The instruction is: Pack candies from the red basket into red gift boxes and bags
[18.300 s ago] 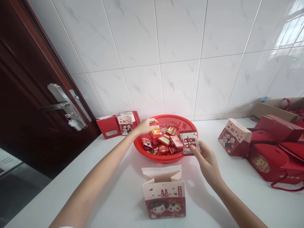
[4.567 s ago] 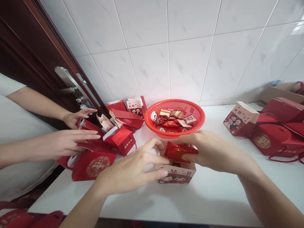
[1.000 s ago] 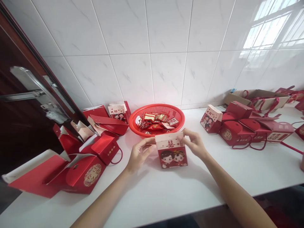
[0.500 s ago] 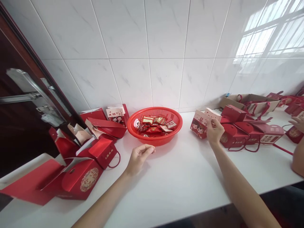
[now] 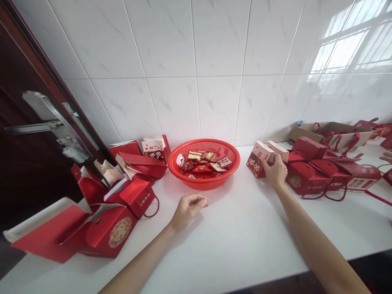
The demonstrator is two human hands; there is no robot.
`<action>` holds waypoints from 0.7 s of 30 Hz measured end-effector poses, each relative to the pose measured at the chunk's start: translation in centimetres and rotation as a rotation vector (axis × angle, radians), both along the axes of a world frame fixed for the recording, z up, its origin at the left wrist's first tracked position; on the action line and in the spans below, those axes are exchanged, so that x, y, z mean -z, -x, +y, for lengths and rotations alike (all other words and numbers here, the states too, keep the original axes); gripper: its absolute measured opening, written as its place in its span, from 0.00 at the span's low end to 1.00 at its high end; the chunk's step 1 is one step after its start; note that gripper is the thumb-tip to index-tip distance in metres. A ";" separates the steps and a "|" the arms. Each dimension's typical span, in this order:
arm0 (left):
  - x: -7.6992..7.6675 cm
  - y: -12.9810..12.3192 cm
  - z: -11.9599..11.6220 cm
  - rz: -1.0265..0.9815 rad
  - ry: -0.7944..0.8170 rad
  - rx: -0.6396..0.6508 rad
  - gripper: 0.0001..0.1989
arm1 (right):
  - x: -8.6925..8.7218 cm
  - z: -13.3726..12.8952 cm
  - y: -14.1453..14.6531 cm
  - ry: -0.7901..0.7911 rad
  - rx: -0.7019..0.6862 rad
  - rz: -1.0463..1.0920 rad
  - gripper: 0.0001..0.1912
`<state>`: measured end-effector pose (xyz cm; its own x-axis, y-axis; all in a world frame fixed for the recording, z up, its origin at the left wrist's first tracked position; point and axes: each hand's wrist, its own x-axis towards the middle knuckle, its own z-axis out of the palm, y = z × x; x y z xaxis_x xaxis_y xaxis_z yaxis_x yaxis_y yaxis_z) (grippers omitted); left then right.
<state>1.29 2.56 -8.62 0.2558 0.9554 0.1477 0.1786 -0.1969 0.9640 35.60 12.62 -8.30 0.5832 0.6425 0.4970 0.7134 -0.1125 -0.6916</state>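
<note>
My right hand (image 5: 276, 169) has its thumb and fingers on the edge of a small red and pink box (image 5: 257, 163), which stands on the white table at the right. Just in front of the red basket, my left hand (image 5: 189, 209) hovers with its fingertips pressed together; whatever they hold, if anything, is too small to name. The red basket (image 5: 204, 183) contains several wrapped packets (image 5: 202, 168). Behind my right hand, a second pale-topped box (image 5: 278, 149) is partly hidden.
Several open red boxes (image 5: 104, 230) crowd the left side near a dark door (image 5: 27, 163). Closed red boxes with cord handles (image 5: 309, 177) and a cardboard tray (image 5: 343, 136) stand at the right. Another person's hand (image 5: 387, 157) shows at the right edge.
The view has shifted slightly left. My right hand remains at the box, now lower on its edge. My left hand keeps its pinch, a little nearer the table's front. The other person's hand has moved mostly out of view.
</note>
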 end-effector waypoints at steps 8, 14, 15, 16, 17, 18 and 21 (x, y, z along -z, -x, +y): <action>0.1 -0.1 0.1 0.004 0.017 0.012 0.14 | -0.4 -1.3 1.0 0.181 -0.016 -0.080 0.40; 0.1 0.3 0.2 0.004 -0.019 -0.012 0.13 | -1.0 -2.0 1.1 0.213 -0.041 -0.088 0.43; -0.1 0.5 0.2 0.016 -0.050 -0.022 0.13 | -1.0 -2.1 1.1 0.210 -0.040 -0.083 0.44; -0.4 0.8 0.2 0.034 -0.097 -0.032 0.12 | -1.0 -2.2 1.1 0.198 -0.037 -0.077 0.46; -0.9 1.1 0.1 0.055 -0.160 -0.045 0.12 | -1.0 -2.2 1.1 0.175 -0.033 -0.072 0.48; -1.3 1.5 0.1 0.077 -0.238 -0.065 0.12 | -1.0 -2.3 1.0 0.139 -0.031 -0.069 0.48; -3.0 3.2 0.3 0.144 -0.521 -0.218 0.10 | -0.7 -2.2 0.7 -0.029 -0.024 -0.071 0.45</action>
